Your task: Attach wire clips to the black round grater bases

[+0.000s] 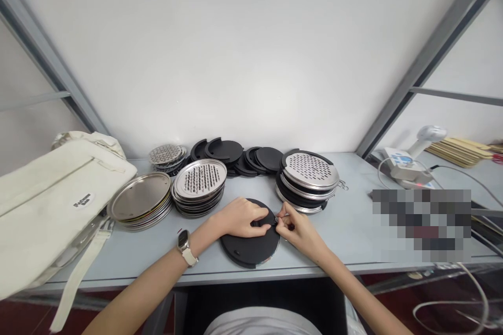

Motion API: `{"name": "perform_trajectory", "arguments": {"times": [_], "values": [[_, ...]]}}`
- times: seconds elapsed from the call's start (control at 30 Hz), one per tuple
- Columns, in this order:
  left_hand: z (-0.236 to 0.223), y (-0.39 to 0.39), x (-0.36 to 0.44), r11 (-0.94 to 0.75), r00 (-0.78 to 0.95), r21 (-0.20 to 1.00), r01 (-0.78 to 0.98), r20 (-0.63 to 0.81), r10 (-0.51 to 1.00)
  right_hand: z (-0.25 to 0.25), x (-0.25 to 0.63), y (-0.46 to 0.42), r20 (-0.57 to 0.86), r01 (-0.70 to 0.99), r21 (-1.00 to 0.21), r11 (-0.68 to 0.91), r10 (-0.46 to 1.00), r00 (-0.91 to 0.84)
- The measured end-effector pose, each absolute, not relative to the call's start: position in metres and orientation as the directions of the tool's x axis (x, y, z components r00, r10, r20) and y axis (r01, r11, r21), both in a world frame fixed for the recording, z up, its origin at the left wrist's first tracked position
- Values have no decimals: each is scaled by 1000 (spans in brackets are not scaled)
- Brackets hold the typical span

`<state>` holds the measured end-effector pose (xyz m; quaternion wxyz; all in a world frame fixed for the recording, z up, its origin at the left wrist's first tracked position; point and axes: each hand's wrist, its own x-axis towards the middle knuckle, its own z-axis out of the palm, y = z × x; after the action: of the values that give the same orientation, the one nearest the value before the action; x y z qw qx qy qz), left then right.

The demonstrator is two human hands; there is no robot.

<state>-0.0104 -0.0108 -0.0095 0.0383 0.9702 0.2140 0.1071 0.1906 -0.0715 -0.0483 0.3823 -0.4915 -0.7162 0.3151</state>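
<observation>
A round black disc lies flat on the grey table near its front edge. My left hand rests on the disc's upper part, fingers curled and pinching at its right rim. My right hand meets it there, fingers pinched on a small metal piece at the disc's edge. A watch is on my left wrist.
Behind the hands stand stacks of perforated metal discs, plain metal plates, black discs and a mixed stack. A cream bag lies at the left. A white device with cables sits at the right.
</observation>
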Motion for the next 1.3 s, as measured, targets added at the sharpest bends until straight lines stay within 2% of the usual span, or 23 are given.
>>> {"name": "perform_trajectory", "arguments": {"times": [0.43,0.97,1.3], "values": [[-9,-10,-11,-892,874,154,425,187,448,-45,193,-71,229,426,-846,322,939,-255],[-18,-9,-7,-804,792,326,497,208,574,-44,193,-69,244,447,-834,324,943,-227],[-17,-11,-4,-761,747,379,526,222,627,-49,193,-67,267,464,-826,321,947,-180]]}}
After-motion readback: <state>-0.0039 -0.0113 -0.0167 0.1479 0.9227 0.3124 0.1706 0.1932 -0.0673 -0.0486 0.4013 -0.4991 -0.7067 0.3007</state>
